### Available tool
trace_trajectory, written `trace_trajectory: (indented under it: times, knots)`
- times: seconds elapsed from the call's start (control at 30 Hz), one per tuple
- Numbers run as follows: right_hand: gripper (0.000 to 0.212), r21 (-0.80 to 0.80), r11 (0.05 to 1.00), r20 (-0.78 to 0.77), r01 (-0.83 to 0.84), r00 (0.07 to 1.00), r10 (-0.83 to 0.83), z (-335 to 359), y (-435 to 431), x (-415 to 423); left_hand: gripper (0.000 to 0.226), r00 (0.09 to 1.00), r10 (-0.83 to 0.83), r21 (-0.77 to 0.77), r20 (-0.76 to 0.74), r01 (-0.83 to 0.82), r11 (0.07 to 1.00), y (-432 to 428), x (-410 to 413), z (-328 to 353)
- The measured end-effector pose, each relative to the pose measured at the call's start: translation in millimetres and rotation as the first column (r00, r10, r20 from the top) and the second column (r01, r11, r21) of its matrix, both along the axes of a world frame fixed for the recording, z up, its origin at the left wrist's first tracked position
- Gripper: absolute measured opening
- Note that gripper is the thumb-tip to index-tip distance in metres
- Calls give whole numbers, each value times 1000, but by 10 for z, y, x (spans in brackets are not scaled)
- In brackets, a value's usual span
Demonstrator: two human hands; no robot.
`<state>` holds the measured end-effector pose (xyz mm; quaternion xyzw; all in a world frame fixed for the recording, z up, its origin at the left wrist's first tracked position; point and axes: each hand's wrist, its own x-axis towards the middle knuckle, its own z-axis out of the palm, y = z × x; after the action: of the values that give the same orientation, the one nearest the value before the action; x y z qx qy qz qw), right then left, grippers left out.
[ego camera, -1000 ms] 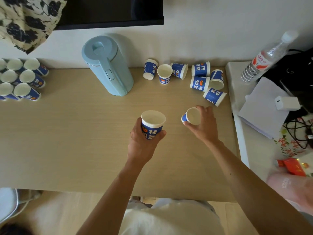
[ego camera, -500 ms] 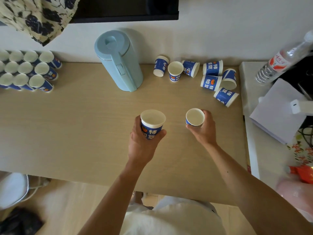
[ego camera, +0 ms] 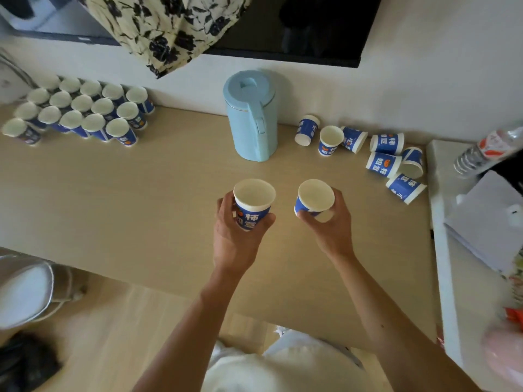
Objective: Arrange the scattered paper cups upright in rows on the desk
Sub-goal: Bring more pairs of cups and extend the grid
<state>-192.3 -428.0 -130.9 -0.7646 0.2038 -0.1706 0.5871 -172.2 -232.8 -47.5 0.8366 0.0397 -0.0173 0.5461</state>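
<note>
My left hand [ego camera: 236, 239] grips a blue-and-white paper cup [ego camera: 253, 202], mouth up, above the middle of the wooden desk [ego camera: 141, 199]. My right hand [ego camera: 329, 227] holds a second cup [ego camera: 314, 198] upright just to its right. Several upright cups stand in rows [ego camera: 82, 110] at the desk's far left, against the wall. Right of the kettle, at the back of the desk, several scattered cups [ego camera: 382, 157] lie on their sides, and one [ego camera: 329, 141] among them stands upright.
A light-blue kettle [ego camera: 252, 117] stands at the back centre of the desk. A white side table [ego camera: 444, 250] on the right carries a plastic bottle [ego camera: 486, 151] and papers [ego camera: 489, 222]. A dark screen [ego camera: 297, 29] and patterned cloth [ego camera: 169, 26] hang above.
My right hand has lifted its cup and turned it upright, moving left toward the left hand's cup. The view has swung left, so the cup rows on the left show more fully.
</note>
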Motion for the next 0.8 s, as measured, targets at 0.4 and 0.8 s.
trace_trajectory:
  times: [0.4, 0.8]
  knots:
    - [64, 30, 969, 161, -245, 958, 237, 619, 1903, 103, 65, 974, 207, -166, 88, -190, 968, 1719, -229, 210]
    - [66, 137, 927, 180, -349, 929, 323, 827, 3651, 124, 55, 927, 354, -245, 126, -317, 916, 3411, -462, 382]
